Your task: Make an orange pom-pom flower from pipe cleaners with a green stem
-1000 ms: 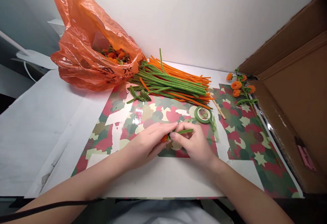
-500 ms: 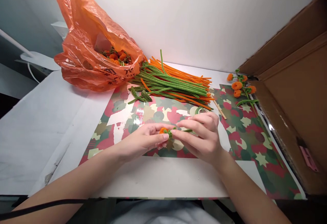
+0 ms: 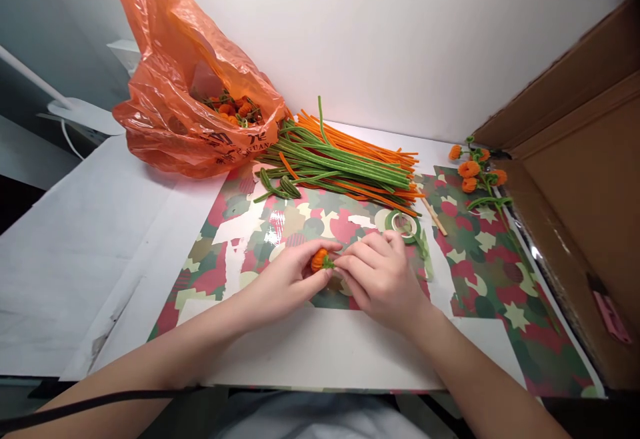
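A small orange pipe-cleaner flower head [image 3: 319, 261] with a green base sits between my hands, above the camouflage-patterned mat [image 3: 260, 255]. My left hand [image 3: 283, 282] curls round the orange part, thumb below and fingers above. At the flower's green base, the fingertips of my right hand [image 3: 387, 279] are pinched together on it. Just beyond my right knuckles lies a roll of green tape [image 3: 391, 219], with a loose strip trailing to the right. The stem, if any, is hidden by my right fingers.
Green pipe cleaners [image 3: 350, 162] and orange ones [image 3: 370, 145] lie behind my hands, with folded green leaves [image 3: 289, 187] in front. An orange plastic bag [image 3: 195, 149] holds more flowers. Rightward are a wooden stick [image 3: 436, 217], a flower sprig [image 3: 469, 169], a cardboard box [image 3: 575, 179] and a pink cutter [image 3: 611, 315].
The flower has turned, so its orange side shows more. My right hand has shifted slightly left and its fingers have drawn together, uncovering the tape roll. The view has shifted a little.
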### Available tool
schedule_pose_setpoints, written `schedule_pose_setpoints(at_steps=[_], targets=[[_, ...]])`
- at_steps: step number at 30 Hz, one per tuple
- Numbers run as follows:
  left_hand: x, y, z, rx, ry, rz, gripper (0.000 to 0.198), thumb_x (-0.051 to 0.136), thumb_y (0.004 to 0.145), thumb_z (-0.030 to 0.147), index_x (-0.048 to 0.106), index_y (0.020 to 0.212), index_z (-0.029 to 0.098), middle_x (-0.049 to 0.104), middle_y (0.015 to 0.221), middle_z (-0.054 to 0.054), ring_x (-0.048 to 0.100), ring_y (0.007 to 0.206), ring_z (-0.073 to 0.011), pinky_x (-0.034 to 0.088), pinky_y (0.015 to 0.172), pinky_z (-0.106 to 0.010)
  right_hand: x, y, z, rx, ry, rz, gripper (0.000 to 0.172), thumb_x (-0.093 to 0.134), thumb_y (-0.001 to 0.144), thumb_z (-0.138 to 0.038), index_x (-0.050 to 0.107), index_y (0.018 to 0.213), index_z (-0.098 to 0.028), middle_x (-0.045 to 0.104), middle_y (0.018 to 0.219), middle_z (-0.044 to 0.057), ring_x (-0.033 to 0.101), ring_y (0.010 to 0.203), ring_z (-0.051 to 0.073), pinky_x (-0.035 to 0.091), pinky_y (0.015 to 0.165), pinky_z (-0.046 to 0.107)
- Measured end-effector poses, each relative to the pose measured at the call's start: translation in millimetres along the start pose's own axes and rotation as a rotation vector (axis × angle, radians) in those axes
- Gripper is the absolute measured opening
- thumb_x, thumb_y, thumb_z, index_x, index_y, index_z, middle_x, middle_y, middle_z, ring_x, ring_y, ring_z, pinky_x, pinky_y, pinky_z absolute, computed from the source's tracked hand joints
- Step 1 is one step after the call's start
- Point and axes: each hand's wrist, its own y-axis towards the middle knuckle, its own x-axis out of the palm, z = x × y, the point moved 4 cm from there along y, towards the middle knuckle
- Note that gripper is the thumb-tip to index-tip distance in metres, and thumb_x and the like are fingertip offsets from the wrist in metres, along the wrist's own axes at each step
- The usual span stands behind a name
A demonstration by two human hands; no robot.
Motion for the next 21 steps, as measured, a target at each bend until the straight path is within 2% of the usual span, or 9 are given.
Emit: schedule_pose_setpoints(at_steps=[2, 5, 8, 10, 13, 16, 21], targets=[[1.7, -0.3, 1.4, 0.101, 0.114, 0.052, 0.033, 0.045, 0.087, 0.02, 0.054, 0.119, 0.02, 0.063, 0.09, -0.001, 0.059, 0.08, -0.0153, 0.048, 0.067, -0.024, 5.5, -1.1, 0.3, 0.111, 0.14, -0.037, 0.019, 0.049, 0.091, -0.015, 0.062, 0.078, -0.017, 0.066, 0.074, 0.003, 0.051, 0.073, 0.016, 0.03, 0.07, 0.034], [4.7, 0.0, -1.3, 0.212, 0.286, 0.083, 0.035, 0.039, 0.087, 0.014, 0.054, 0.118, 0.02, 0.062, 0.108, -0.006, 0.058, 0.1, -0.0196, 0.047, 0.082, -0.029, 13.2, -2.8, 3.5, 0.372, 0.437, -0.123, 0.019, 0.051, 0.087, -0.015, 0.061, 0.071, -0.017, 0.064, 0.072, 0.003, 0.052, 0.071, 0.015, 0.035, 0.066, 0.03], [8.0, 0.2, -3.4, 0.31, 0.402, 0.042, 0.035, 0.035, 0.088, 0.01, 0.052, 0.117, 0.019, 0.061, 0.112, -0.007, 0.056, 0.103, -0.0206, 0.045, 0.086, -0.031, 21.6, -7.0, 8.7, 0.697, 0.772, -0.238, 0.018, 0.054, 0.082, -0.018, 0.059, 0.065, -0.017, 0.06, 0.066, 0.001, 0.051, 0.063, 0.013, 0.035, 0.057, 0.026], [9.3, -0.3, -2.8, 0.37, 0.45, 0.016, 0.035, 0.033, 0.089, 0.009, 0.052, 0.116, 0.018, 0.061, 0.11, -0.008, 0.055, 0.101, -0.0202, 0.046, 0.084, -0.031, 27.7, -10.4, 10.6, 0.856, 1.019, -0.32, 0.018, 0.057, 0.08, -0.023, 0.059, 0.064, -0.016, 0.056, 0.062, -0.001, 0.047, 0.057, 0.011, 0.033, 0.053, 0.024], [10.5, -1.3, -0.4, 0.45, 0.535, 0.005, 0.033, 0.032, 0.092, 0.011, 0.052, 0.117, 0.018, 0.063, 0.108, -0.009, 0.055, 0.096, -0.0201, 0.047, 0.079, -0.031, 34.7, -14.6, 12.6, 0.972, 1.304, -0.421, 0.02, 0.061, 0.076, -0.028, 0.055, 0.062, -0.015, 0.046, 0.056, -0.005, 0.037, 0.051, 0.007, 0.027, 0.049, 0.022], [11.9, -1.5, 0.6, 0.539, 0.655, 0.018, 0.032, 0.032, 0.094, 0.01, 0.053, 0.118, 0.017, 0.063, 0.116, -0.012, 0.056, 0.097, -0.0215, 0.048, 0.082, -0.035, 38.5, -18.5, 15.4, 1.068, 1.439, -0.499, 0.02, 0.064, 0.072, -0.026, 0.052, 0.061, -0.016, 0.038, 0.054, -0.007, 0.029, 0.047, 0.004, 0.021, 0.044, 0.02], [12.9, -2.6, -0.3, 0.653, 0.75, 0.043, 0.034, 0.032, 0.095, 0.01, 0.052, 0.122, 0.015, 0.06, 0.126, -0.016, 0.056, 0.107, -0.0247, 0.046, 0.091, -0.04, 41.9, -20.2, 10.6, 1.234, 1.711, -0.591, 0.018, 0.069, 0.064, -0.023, 0.052, 0.065, -0.016, 0.045, 0.056, -0.005, 0.035, 0.049, 0.005, 0.02, 0.04, 0.018]])
